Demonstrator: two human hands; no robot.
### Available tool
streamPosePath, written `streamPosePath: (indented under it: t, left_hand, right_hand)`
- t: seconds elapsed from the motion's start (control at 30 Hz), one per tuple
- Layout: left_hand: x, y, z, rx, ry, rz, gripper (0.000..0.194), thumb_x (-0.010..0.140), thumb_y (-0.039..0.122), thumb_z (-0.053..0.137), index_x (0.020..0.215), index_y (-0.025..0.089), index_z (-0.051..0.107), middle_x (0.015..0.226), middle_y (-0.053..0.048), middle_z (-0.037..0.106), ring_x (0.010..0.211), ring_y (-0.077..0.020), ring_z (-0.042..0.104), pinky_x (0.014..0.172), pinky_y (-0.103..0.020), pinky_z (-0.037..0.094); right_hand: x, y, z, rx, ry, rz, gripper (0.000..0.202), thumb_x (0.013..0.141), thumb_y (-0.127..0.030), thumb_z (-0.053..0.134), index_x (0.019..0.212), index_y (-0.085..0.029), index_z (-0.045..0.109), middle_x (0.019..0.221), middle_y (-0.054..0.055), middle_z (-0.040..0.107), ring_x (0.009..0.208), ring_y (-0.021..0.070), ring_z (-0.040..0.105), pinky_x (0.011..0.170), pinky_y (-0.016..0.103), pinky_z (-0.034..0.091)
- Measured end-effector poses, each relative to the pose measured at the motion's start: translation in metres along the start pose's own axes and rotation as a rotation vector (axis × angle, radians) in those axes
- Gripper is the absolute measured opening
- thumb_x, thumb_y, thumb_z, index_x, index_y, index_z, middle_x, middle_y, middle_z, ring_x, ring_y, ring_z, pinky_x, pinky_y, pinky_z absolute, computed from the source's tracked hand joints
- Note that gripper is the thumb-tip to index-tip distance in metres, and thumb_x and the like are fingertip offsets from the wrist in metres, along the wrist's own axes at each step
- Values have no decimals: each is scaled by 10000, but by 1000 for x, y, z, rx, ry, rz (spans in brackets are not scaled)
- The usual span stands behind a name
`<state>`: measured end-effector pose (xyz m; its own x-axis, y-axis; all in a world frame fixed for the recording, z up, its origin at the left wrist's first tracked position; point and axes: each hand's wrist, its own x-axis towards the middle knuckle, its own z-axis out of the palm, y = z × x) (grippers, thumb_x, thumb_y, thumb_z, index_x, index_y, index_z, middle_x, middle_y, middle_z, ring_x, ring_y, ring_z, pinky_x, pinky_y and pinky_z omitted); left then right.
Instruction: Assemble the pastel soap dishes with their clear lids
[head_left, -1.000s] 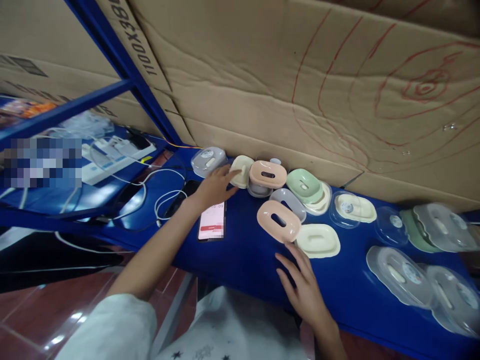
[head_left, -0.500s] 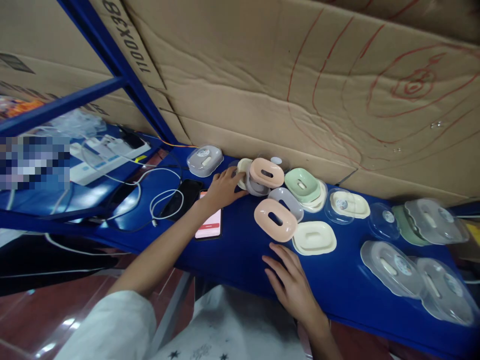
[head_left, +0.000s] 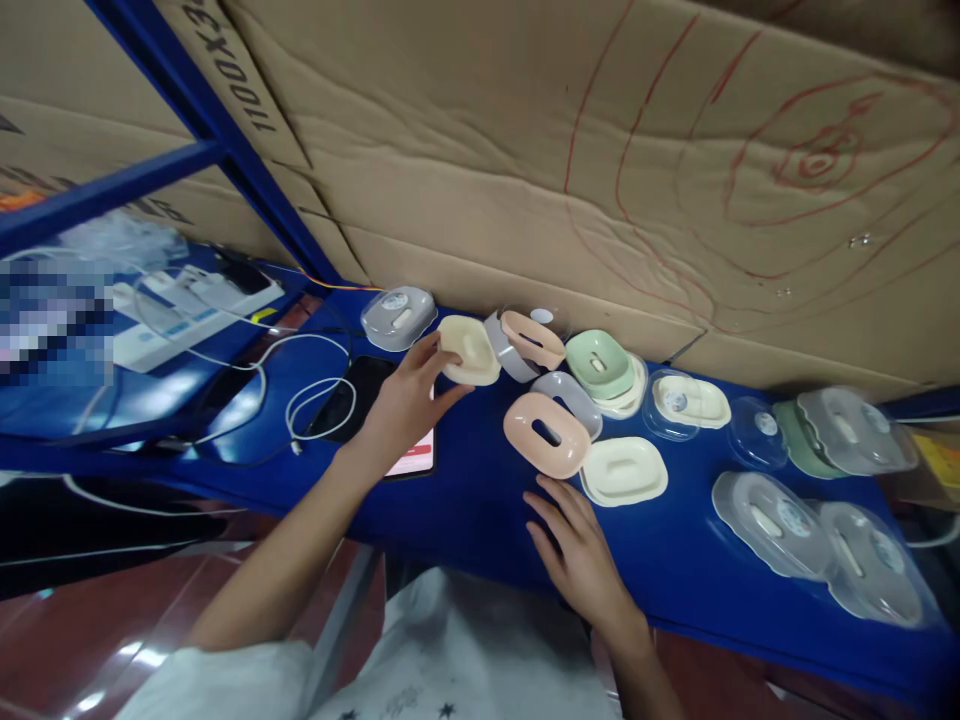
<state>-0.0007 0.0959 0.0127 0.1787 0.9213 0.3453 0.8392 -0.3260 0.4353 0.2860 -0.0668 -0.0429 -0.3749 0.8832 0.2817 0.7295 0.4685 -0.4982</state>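
My left hand (head_left: 411, 395) grips a cream soap dish base (head_left: 472, 352) by its left edge, tilted above the table. Just right of it, a grey dish (head_left: 511, 352) leans under a peach slotted tray (head_left: 531, 338). My right hand (head_left: 571, 540) rests with fingers spread on the blue table, holding nothing. Beyond its fingertips lie another peach slotted tray (head_left: 547, 434), a grey slotted tray (head_left: 568, 400) partly beneath it, and a cream base (head_left: 624, 471). Farther back, a green dish (head_left: 599, 363) sits on a cream piece.
Lidded soap boxes (head_left: 772, 522) stand at the right, and a grey one (head_left: 399, 318) at the back left. Two phones (head_left: 415, 458) lie near my left forearm. White cables (head_left: 322, 408) and a power strip (head_left: 187, 325) are left. Cardboard (head_left: 480, 180) walls the back.
My left hand has taken the cream base from beside the grey dish and drawn it left and up. The grey dish and peach tray now tilt. My right hand stays nearly still.
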Motion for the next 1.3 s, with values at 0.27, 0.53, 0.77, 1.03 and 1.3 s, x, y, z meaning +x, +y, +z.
streamPosePath:
  t: [0.27,0.53,0.77,1.03,1.3]
  left_hand:
    - [-96,18,-27,-212,-83,43,289,977,445,732,1232,319,676,1551,-92,600,1369,-311,662,1118,-478,593]
    - [-149,34,-27,-413,-530,210,467,856,220,820,1289,323,678,1581,-78,600,1355,-264,681,1060,-401,628]
    - [-90,50,23,-119,-212,381,435,1007,89,574,1407,244,645,1638,-119,528,1575,-312,436,1255,-556,451]
    - [-66,72,22,-34,-103,584,212,1052,156,600,1195,229,737,1327,-76,761,1366,-262,645,1302,-568,353]
    - [-133,79,19,-101,-241,557,274,1075,274,612,1343,303,660,1272,-43,770,1251,-223,707,1195,-493,515]
  right_hand:
    - [3,-4,1,51,80,33,594,1075,-290,580,1647,-306,420,1575,121,575,1451,298,571,1134,514,575]
    - [-13,-9,-18,-97,-101,-199,460,1043,-169,600,1463,-355,619,1394,42,711,1362,255,611,1248,565,374]
    - [-38,-13,-11,-167,-110,-55,356,1072,-320,622,1424,-270,641,1241,93,742,1157,258,684,1044,473,481]
    - [-49,-5,-12,-218,234,52,622,1040,-332,665,1622,-352,446,1602,134,528,1424,342,558,1120,534,488]
    - [-35,10,-25,-220,-63,-153,481,1047,-413,668,1514,-331,587,1591,73,584,1494,305,511,1201,548,440]
